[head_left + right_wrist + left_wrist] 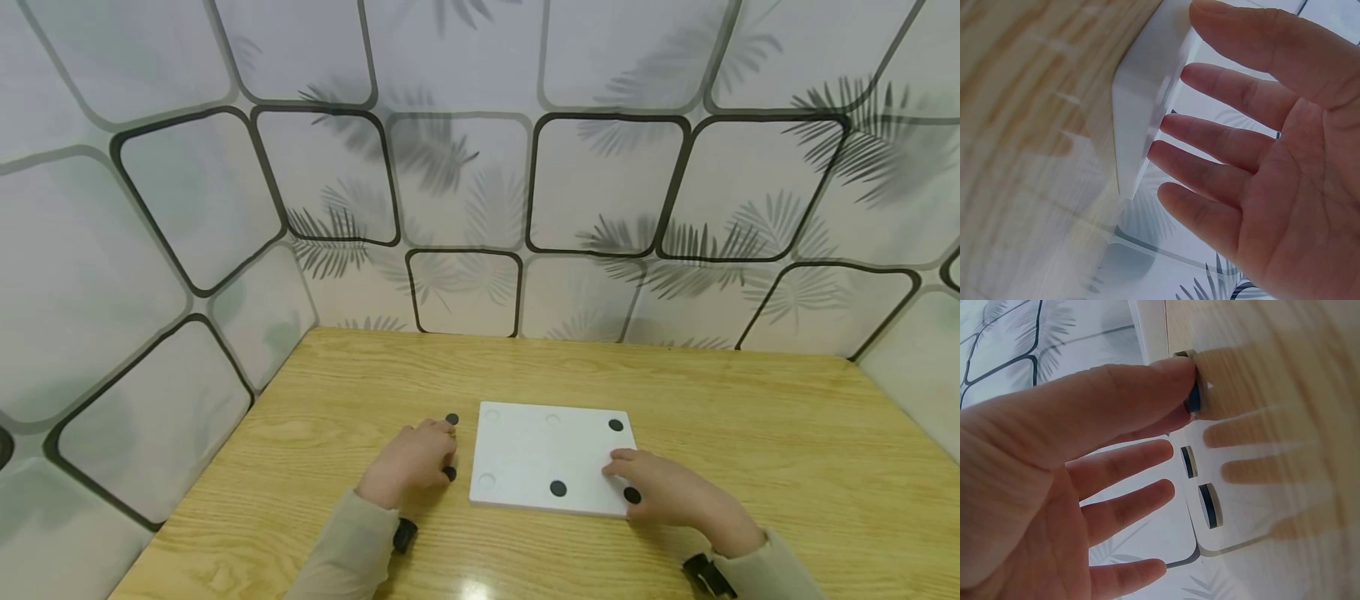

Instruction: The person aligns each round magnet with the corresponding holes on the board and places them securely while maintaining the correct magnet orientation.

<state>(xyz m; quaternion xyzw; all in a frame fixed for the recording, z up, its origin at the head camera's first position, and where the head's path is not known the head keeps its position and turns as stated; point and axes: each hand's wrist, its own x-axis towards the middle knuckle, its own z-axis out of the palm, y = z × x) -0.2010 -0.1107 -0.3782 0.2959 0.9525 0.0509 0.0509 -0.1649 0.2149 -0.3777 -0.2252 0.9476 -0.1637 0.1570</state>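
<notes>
Right up close, pale sleeves (341, 550) and black straps (405, 535) edge in over the wooden surface (217, 533). And the right hand (671, 496) is spread wide, fingers and thumb either side of the near-right disc (632, 495) at the right edge of the white board (525, 454)! Along that near side, the near-middle disc (558, 488) sits in place, and a near-left recess (487, 480) shows white. Over left, the left hand (412, 462) pinches a dark disc (1194, 400) at the surface between thumb and forefinger, two loose discs (1211, 505) lying just beyond it. Farther across, the far-right disc (616, 425) shares its row with two pale recesses (552, 419). Way back, leaf-patterned wall (465, 183).
</notes>
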